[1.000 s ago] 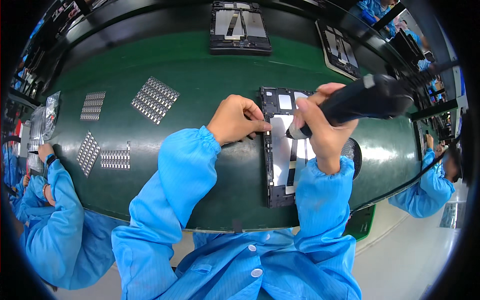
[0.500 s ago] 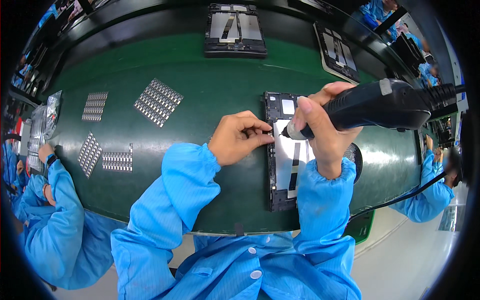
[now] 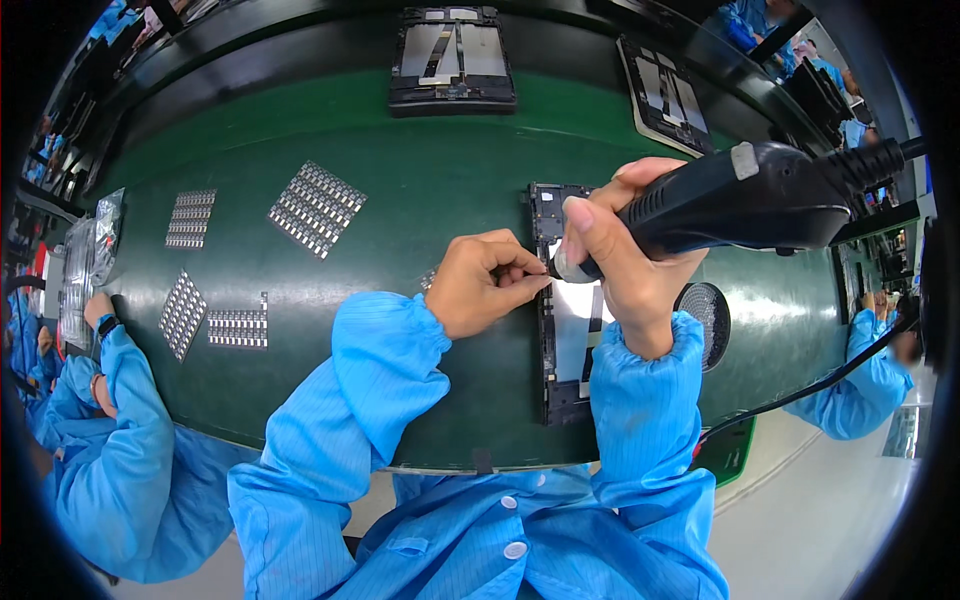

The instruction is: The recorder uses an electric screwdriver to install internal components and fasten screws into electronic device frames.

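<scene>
My right hand (image 3: pixel 642 270) grips a black corded electric screwdriver (image 3: pixel 745 200), its tip pointing left and down at the left edge of an opened tablet (image 3: pixel 572 345). The tablet lies on the green table in front of me, with a black frame and a silvery panel inside. My left hand (image 3: pixel 480 285) is closed in a pinch at that same edge, its fingertips almost touching the screwdriver's tip. Whatever is between these fingers is too small to make out. The screwdriver's bit and the spot under it are largely hidden.
Several sheets of small parts (image 3: pixel 318 210) lie to the left. Two more opened tablets (image 3: pixel 452 95) (image 3: pixel 665 95) rest at the back. A round black dish (image 3: pixel 706 325) sits right of my right wrist. A co-worker's sleeve (image 3: pixel 130 450) is at left; a black cable (image 3: pixel 800 390) runs at right.
The screwdriver and my right hand have shifted left, bringing the tip up to my left fingertips. My left hand has moved slightly right. More of the round dish shows.
</scene>
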{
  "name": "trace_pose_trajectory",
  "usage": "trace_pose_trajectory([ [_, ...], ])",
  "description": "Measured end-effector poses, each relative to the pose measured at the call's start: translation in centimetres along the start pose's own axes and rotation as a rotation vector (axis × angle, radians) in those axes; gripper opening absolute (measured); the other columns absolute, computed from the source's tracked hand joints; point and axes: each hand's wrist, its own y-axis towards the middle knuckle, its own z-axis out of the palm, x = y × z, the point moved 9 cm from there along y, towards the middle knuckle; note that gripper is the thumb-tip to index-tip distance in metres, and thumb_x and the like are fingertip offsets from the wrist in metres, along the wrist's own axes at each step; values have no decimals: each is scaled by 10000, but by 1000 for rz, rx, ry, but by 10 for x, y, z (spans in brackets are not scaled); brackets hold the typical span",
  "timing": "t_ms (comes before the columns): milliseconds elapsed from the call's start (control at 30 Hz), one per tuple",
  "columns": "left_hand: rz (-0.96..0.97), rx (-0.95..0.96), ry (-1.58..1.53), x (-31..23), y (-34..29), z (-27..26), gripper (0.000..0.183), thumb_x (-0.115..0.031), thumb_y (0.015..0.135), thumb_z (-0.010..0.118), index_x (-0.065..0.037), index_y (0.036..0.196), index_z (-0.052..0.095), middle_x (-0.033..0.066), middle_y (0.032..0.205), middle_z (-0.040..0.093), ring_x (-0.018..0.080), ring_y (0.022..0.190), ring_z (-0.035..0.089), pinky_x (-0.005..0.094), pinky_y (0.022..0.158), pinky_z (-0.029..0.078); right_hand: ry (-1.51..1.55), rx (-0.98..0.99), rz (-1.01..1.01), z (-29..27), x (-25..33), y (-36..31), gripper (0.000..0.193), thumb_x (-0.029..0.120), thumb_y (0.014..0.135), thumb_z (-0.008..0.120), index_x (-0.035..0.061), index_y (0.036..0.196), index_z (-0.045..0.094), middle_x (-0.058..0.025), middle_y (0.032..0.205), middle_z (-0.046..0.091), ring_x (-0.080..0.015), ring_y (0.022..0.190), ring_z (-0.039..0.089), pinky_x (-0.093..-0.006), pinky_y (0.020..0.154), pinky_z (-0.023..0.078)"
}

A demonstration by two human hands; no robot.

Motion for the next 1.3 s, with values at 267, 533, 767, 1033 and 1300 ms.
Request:
trace_pose_trajectory([
  [267,57,11,15,-2,-2,-3,138,-39,735,725,-5,861,680,24,721,548,77,590,495,220,534,418,10,-6,13,-1,0,1,327,-90,713,716,-22,980,541,-46,652,610,-71,563,558,-206,508,440],
  [533,-247,-49,-114,25,12,-6,138,-59,757,721,34,836,656,22,683,596,43,588,508,207,523,431,-60,49,16,-1,-9,3,359,-130,742,651,-6,1031,478,-99,635,598,-139,510,569,-260,502,468],
  [767,-266,-49,-65,23,14,-5,124,-60,756,722,30,807,652,16,646,604,40,559,498,205,507,423,-82,72,41,2,-13,3,355,-107,743,679,-4,1029,494,-83,634,600,-131,510,571,-250,494,464],
  [1033,-274,-41,-91,26,14,-5,121,-66,761,720,25,803,652,16,653,612,42,565,508,208,507,427,-69,74,63,2,-18,3,350,-107,746,680,-6,1026,496,-79,629,594,-131,501,565,-251,483,461],
  [1300,-288,-23,-85,28,13,-5,137,-94,776,716,29,800,659,32,656,629,44,575,531,216,515,445,-44,32,94,1,-22,1,310,-92,727,698,-29,977,526,-71,632,606,-112,524,569,-242,488,454],
])
